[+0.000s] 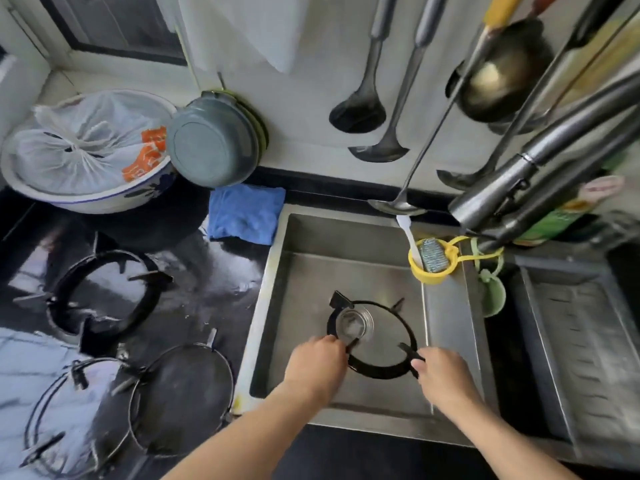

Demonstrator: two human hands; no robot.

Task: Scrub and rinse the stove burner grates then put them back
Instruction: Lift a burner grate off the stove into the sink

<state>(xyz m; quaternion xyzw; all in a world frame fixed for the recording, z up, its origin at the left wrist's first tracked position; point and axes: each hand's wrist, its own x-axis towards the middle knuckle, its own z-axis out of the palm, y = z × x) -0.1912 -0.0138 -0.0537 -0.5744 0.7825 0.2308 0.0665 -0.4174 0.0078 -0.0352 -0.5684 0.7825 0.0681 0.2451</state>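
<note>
On the dark worktop [207, 292] at left sat another grate [104, 292]. The grate [372, 336] being handled lay in the sink [273, 306], around the drain. The left hand [317, 367] pinched its near-left rim; the right hand [441, 374] curled its fingers [420, 365] round the near-right prong. It looked heavy, rigid and probably slick when wet, so two-handed rim holds suited it.

Left counter: your white basin [86, 199] holds a tied bag [83, 147].
Back wall: your ladles [358, 110] hang.
Beside sink: your blue cloth [246, 213].
</note>
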